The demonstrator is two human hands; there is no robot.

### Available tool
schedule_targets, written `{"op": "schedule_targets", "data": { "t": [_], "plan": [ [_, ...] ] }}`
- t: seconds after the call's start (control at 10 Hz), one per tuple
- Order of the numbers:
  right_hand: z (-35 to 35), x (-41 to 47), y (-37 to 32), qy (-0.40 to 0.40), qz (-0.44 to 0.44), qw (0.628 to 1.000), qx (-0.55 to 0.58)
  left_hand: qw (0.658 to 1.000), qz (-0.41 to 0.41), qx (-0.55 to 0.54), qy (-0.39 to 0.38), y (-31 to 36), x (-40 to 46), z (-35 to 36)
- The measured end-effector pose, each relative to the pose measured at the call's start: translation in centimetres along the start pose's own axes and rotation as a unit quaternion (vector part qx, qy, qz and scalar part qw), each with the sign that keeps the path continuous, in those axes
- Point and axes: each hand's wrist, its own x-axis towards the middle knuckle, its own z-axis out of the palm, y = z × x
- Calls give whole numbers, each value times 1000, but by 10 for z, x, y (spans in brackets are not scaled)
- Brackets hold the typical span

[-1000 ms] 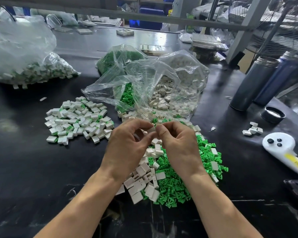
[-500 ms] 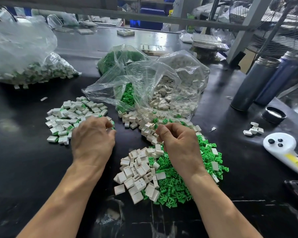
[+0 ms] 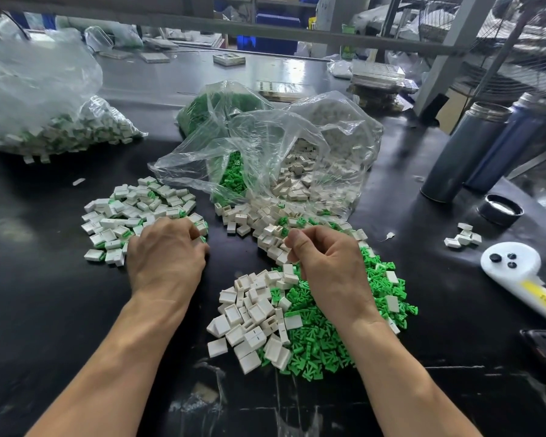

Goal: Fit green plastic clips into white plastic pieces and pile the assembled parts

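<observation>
Nearest is the heap of loose white pieces (image 3: 249, 316) and green clips (image 3: 325, 339). Right hand (image 3: 325, 263) curled above it, can't tell what it's pinching. Left hand (image 3: 166, 250) fingers bent down on the assembled pile (image 3: 133, 212), grip unclear. Clear bags (image 3: 281, 152) behind.

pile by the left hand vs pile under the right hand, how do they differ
The left pile is white pieces with green showing at their edges, spread flat. The near pile is mixed: bare white pieces beside loose green clips, heaped thicker. Both lie on the black table.
</observation>
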Motion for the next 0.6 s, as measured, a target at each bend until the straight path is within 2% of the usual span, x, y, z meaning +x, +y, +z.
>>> {"op": "schedule_targets", "data": {
  "t": [0.3,0.4,0.5,0.6],
  "plan": [
    [-3,-1,-1,7,5,1000,3,999,-29,8,34,-13,9,5],
    [-6,1,0,22,0,1000,0,999,-15,-2,35,-10,6,4],
    [-7,1,-3,22,6,1000,1,997,33,-37,59,-4,2,2],
    [-5,0,-5,23,1,1000,4,989,99,-96,45,4,-3,7]
  ]
}}
